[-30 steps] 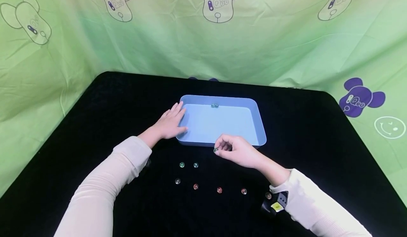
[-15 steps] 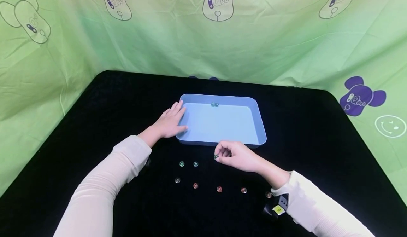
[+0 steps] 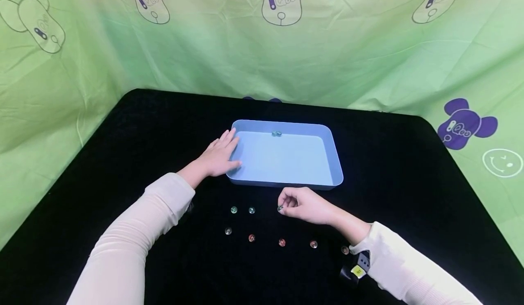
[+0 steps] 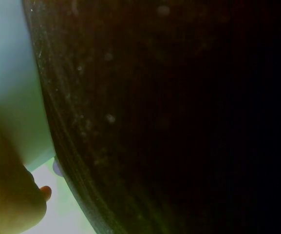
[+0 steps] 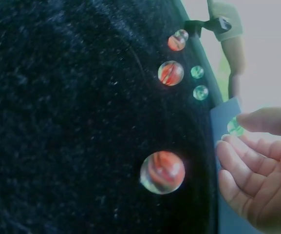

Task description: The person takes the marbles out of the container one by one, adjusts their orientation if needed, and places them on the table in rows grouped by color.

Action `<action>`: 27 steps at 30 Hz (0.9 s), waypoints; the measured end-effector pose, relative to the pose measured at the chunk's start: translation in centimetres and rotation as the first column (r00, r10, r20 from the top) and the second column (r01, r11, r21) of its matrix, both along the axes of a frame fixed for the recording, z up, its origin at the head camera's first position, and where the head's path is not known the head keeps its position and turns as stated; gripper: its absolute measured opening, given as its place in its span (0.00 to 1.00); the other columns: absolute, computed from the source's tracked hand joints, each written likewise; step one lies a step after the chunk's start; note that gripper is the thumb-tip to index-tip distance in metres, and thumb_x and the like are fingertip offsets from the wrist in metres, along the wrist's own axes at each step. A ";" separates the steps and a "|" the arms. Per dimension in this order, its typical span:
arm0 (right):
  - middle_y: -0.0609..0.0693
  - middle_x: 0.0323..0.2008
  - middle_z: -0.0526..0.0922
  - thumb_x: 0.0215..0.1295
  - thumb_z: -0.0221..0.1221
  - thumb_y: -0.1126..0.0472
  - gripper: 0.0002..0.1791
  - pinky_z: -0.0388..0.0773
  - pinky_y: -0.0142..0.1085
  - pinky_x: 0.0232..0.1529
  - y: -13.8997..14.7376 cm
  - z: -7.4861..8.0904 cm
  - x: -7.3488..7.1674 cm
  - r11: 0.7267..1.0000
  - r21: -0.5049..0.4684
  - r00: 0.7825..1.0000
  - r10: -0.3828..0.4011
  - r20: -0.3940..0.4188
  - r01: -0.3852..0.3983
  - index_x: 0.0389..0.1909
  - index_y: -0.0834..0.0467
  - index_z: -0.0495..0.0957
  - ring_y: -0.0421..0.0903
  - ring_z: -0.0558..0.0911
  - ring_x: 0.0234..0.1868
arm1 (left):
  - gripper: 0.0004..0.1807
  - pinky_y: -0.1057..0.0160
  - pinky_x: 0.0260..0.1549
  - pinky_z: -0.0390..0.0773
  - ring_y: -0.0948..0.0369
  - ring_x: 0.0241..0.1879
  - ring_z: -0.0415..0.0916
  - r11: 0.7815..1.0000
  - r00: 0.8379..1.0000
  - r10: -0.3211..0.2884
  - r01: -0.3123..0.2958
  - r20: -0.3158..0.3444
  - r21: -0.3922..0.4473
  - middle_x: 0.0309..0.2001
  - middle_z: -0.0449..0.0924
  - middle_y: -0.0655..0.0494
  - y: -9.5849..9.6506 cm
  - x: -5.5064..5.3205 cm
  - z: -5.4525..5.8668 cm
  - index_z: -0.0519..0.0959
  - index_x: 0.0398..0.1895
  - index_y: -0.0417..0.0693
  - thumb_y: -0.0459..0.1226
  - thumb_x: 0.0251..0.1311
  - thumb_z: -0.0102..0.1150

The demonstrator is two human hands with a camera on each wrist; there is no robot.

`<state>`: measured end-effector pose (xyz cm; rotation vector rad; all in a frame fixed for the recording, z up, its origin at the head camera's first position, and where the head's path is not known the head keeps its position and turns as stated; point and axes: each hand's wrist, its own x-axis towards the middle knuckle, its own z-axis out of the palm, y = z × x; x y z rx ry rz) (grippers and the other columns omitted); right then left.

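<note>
My right hand (image 3: 307,205) pinches a green swirl glass marble (image 5: 235,126) between thumb and fingertips, just in front of the blue tray (image 3: 286,182). On the tray's left rim lies my left hand (image 3: 217,157), its fingers straight and spread. Two greenish marbles (image 3: 276,133) sit together inside the tray against its back wall. Left of my right hand, a green marble (image 3: 234,210) and a bluish-green marble (image 3: 251,210) lie on the black cloth. In the left wrist view, only part of the left hand (image 4: 13,195) shows at the lower left.
Nearer to me a row of marbles crosses the black cloth (image 3: 184,259): a clear marble (image 3: 228,231), then several reddish ones, including a red marble (image 3: 282,242). The rightmost marble (image 3: 345,250) lies beside the right wrist camera (image 3: 356,268). Green curtains (image 3: 204,59) surround the table.
My right hand has moved back from the tray's front rim toward the marbles on the cloth, still pinching the green marble. My left hand has stayed on the tray's left rim.
</note>
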<state>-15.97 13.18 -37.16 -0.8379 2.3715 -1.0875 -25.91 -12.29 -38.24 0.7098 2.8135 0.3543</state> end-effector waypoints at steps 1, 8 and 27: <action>0.43 0.22 0.74 0.52 0.57 0.67 0.03 0.71 0.31 0.28 0.0 -0.1 0.0 1.000 0.004 1.000 -0.001 0.001 0.001 0.28 0.59 0.73 0.37 0.72 0.25 | 0.41 0.53 0.58 0.38 0.55 0.64 0.25 1.000 1.000 0.000 0.000 0.000 -0.001 0.66 0.26 0.51 0.0 0.0 0.0 0.42 0.66 0.43 0.54 0.57 0.43; 0.42 0.22 0.74 0.51 0.57 0.68 0.03 0.71 0.30 0.29 0.1 -0.4 -0.2 1.000 0.023 1.000 -0.006 0.011 0.006 0.27 0.59 0.72 0.36 0.73 0.25 | 0.41 0.52 0.58 0.38 0.55 0.64 0.25 1.000 1.000 0.001 -0.001 0.005 0.003 0.66 0.26 0.51 0.0 0.0 0.0 0.42 0.66 0.43 0.54 0.57 0.43; 0.40 0.21 0.73 0.50 0.58 0.67 0.04 0.70 0.29 0.28 -0.5 -1.0 -0.2 0.987 0.142 0.987 0.091 -0.131 -0.072 0.26 0.57 0.72 0.34 0.72 0.24 | 0.41 0.53 0.58 0.38 0.55 0.64 0.24 1.000 1.000 0.001 -0.001 0.007 -0.010 0.66 0.25 0.51 0.0 0.1 0.1 0.42 0.66 0.43 0.54 0.57 0.42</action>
